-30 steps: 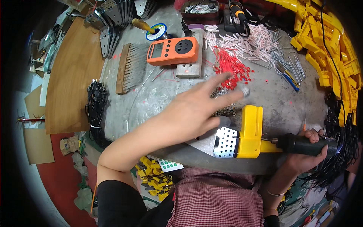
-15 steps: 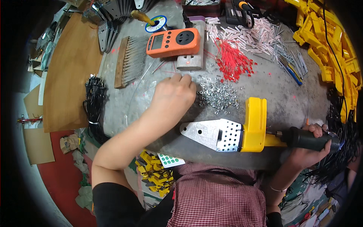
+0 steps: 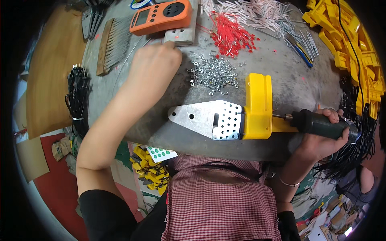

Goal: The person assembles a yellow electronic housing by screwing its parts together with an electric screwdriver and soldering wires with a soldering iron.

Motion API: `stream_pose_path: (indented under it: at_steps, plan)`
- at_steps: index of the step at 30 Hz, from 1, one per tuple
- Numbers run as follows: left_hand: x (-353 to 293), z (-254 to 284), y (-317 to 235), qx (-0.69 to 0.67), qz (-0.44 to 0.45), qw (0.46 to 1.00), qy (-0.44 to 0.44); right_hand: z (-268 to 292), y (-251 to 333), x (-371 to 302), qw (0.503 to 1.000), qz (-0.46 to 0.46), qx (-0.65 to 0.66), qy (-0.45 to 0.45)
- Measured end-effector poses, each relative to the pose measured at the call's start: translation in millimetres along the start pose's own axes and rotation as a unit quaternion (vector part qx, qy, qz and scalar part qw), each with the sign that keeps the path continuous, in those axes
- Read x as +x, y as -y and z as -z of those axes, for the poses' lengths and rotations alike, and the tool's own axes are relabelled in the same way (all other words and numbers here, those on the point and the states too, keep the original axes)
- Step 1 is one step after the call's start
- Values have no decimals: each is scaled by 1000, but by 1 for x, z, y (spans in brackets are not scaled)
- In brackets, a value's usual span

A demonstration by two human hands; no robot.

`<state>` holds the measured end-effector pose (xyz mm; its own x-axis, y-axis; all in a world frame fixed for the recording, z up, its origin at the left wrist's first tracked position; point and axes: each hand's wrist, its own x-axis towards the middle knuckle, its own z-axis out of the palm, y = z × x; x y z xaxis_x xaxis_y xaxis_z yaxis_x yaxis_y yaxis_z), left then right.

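Observation:
My right hand (image 3: 325, 134) is wrapped round a dark green electric screwdriver (image 3: 321, 124). Its thin bit points left and meets, or nearly meets, the side of a yellow plastic housing (image 3: 258, 106); contact is hard to make out. From that housing a flat, tapered metal plate (image 3: 195, 116) with a perforated sleeve extends left, lying near the table's front edge. My left hand (image 3: 156, 66) is closed, its knuckles up, just below a grey power socket (image 3: 179, 37). Whatever its fingers hold is hidden underneath. To its right lies a pile of small metal nuts (image 3: 215, 74).
An orange plug-in meter (image 3: 161, 18) rests by the socket. Behind the nuts lie red-sleeved leads (image 3: 231, 34), pale tubes (image 3: 261, 16) and a blue-handled tool (image 3: 303, 55). A wooden brush (image 3: 105, 48) and bundled black cords (image 3: 77, 96) lie left; yellow housings (image 3: 352, 52) heap up right.
The whole view has shifted, so the table appears higher and further left. My left hand has moved slightly away and leftward, closer to the socket. My right hand keeps its grip on the electric screwdriver.

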<state>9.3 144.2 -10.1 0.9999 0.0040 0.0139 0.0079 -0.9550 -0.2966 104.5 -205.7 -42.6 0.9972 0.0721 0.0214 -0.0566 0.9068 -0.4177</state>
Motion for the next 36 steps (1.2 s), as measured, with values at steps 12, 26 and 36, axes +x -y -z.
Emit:
stream_pose_path:
  at_steps: [12,26,36]
  plan:
    - [-49,14,-97,-543,76,831,-92,-6,2,-2,999,-7,3,31]
    - [-42,4,-107,-579,61,792,-184,2,-2,3,998,-38,25,30]
    - [-45,6,-102,-583,52,799,-142,2,-2,1,999,-33,4,12]
